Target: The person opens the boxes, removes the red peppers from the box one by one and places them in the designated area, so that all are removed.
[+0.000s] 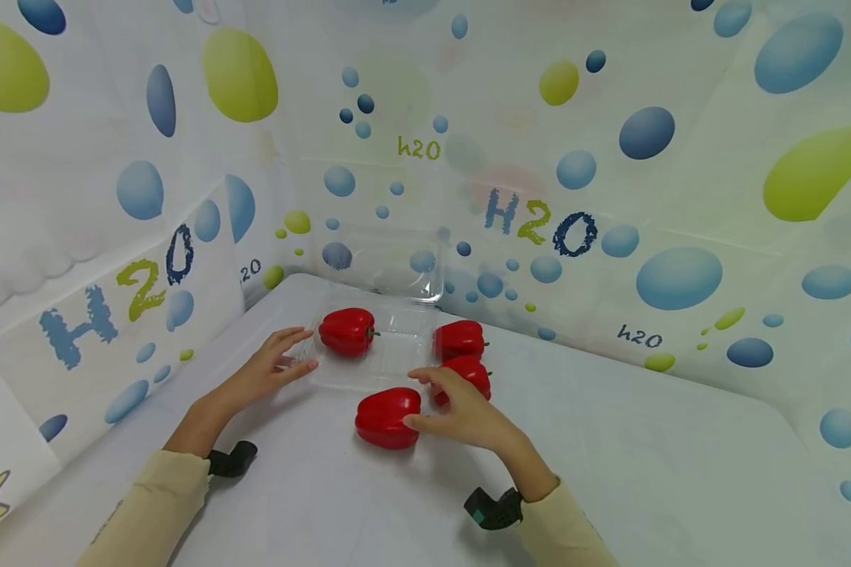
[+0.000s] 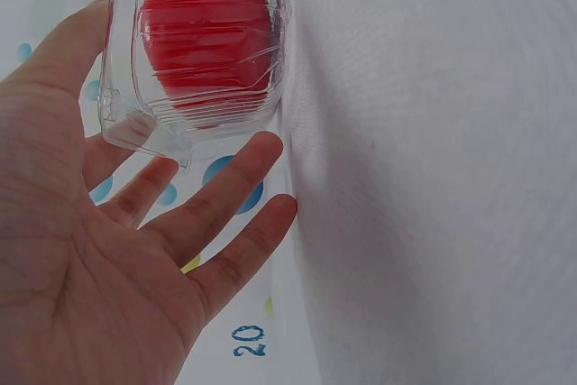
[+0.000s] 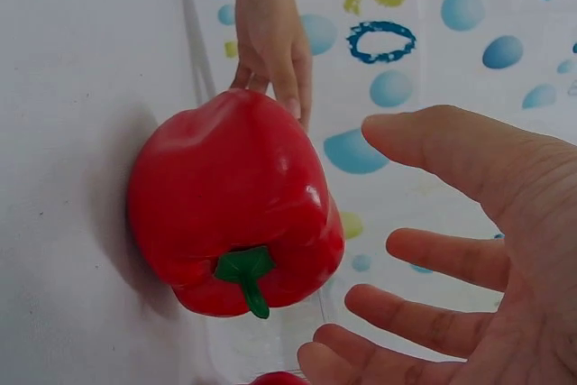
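Observation:
A clear plastic box [image 1: 400, 364] stands with its hinged lid [image 1: 425, 298] raised at the back. One red bell pepper [image 1: 343, 332] lies inside, towards the left. My left hand [image 1: 264, 372] is at the box's left side, fingers spread and fairly straight; in the left wrist view its thumb lies along the rim. In front of the box, a second red pepper [image 3: 230, 196] rests on the white table, green stem facing my right hand [image 1: 470, 411]. That hand hovers beside it with fingers apart and nothing held; in the right wrist view a gap shows between them.
Two more red peppers [image 1: 458, 339] sit close together to the right of the box, the nearer one partly behind my right hand. A white cloth covers the table [image 1: 631, 472]. Patterned sheets [image 1: 681, 197] with blue and green spots rise behind and at the left.

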The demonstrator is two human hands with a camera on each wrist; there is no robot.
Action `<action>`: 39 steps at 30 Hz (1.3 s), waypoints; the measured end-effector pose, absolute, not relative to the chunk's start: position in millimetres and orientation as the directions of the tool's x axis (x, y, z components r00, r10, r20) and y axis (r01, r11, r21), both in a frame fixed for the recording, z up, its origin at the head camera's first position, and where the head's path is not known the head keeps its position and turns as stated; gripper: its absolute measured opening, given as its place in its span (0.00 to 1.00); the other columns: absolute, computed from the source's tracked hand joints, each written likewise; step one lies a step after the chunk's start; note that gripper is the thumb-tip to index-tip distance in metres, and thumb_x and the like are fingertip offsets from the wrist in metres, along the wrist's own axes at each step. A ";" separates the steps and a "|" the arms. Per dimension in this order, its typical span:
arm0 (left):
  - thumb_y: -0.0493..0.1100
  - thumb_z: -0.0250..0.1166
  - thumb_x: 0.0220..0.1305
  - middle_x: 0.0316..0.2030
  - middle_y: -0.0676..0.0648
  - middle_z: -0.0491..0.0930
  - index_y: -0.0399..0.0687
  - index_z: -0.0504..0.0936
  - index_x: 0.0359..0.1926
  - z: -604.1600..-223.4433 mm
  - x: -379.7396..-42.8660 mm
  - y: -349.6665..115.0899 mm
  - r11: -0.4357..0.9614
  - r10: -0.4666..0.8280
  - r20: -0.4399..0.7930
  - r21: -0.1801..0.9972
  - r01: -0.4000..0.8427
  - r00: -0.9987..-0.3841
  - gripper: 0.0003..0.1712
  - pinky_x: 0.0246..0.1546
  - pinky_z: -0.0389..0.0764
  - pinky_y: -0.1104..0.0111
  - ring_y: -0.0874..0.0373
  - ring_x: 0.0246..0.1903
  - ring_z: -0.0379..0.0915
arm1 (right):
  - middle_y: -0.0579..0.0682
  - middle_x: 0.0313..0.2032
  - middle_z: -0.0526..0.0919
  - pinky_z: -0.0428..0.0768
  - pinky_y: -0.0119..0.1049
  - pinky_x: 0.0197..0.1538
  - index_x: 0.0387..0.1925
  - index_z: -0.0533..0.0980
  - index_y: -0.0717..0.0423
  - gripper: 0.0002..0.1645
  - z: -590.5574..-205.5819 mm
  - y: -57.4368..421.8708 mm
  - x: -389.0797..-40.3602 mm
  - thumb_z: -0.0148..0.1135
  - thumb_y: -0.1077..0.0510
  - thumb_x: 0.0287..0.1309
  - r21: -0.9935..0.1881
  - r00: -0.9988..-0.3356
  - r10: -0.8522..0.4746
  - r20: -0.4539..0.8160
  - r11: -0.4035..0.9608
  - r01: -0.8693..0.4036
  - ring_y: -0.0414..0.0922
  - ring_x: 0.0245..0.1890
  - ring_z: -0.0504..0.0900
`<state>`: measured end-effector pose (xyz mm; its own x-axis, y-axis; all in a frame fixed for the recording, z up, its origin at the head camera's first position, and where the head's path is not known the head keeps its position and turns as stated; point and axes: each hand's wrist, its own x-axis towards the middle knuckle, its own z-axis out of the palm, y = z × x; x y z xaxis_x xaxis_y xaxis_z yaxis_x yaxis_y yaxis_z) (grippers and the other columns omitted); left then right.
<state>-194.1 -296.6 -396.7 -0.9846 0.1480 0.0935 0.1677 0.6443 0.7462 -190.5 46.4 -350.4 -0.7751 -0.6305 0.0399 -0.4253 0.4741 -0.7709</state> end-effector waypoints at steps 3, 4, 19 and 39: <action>0.53 0.61 0.68 0.72 0.32 0.47 0.42 0.55 0.74 -397.1 -193.9 -297.1 0.644 0.150 0.096 0.746 0.171 -0.984 0.41 0.58 0.71 0.42 0.30 0.60 0.65 | 0.58 0.59 0.73 0.84 0.45 0.47 0.63 0.70 0.54 0.38 -351.9 45.5 -192.1 0.73 0.56 0.50 -0.781 -0.785 -0.617 0.066 0.457 -0.425 0.57 0.59 0.71; 0.52 0.61 0.68 0.72 0.32 0.47 0.41 0.55 0.74 -397.3 -194.1 -297.3 0.644 0.152 0.099 0.745 0.175 -0.983 0.41 0.58 0.71 0.42 0.30 0.60 0.65 | 0.58 0.59 0.73 0.84 0.45 0.47 0.62 0.70 0.54 0.37 -352.1 45.2 -192.4 0.73 0.57 0.50 -0.785 -0.788 -0.611 0.075 0.451 -0.425 0.57 0.58 0.71; 0.55 0.60 0.68 0.72 0.33 0.46 0.44 0.54 0.74 -398.4 -193.5 -297.9 0.651 0.138 0.080 0.744 0.151 -0.987 0.42 0.59 0.70 0.42 0.30 0.61 0.63 | 0.59 0.57 0.75 0.84 0.44 0.48 0.59 0.73 0.53 0.29 -365.9 38.1 -205.6 0.70 0.57 0.55 -0.844 -0.814 -0.558 0.160 0.350 -0.406 0.59 0.55 0.75; 0.56 0.60 0.68 0.73 0.34 0.45 0.45 0.54 0.75 -397.5 -194.8 -298.9 0.645 0.131 0.060 0.753 0.131 -0.990 0.43 0.60 0.70 0.43 0.31 0.63 0.62 | 0.58 0.56 0.76 0.85 0.42 0.46 0.56 0.74 0.52 0.25 -369.4 25.3 -218.9 0.68 0.59 0.56 -0.852 -0.842 -0.520 0.147 0.366 -0.375 0.54 0.52 0.78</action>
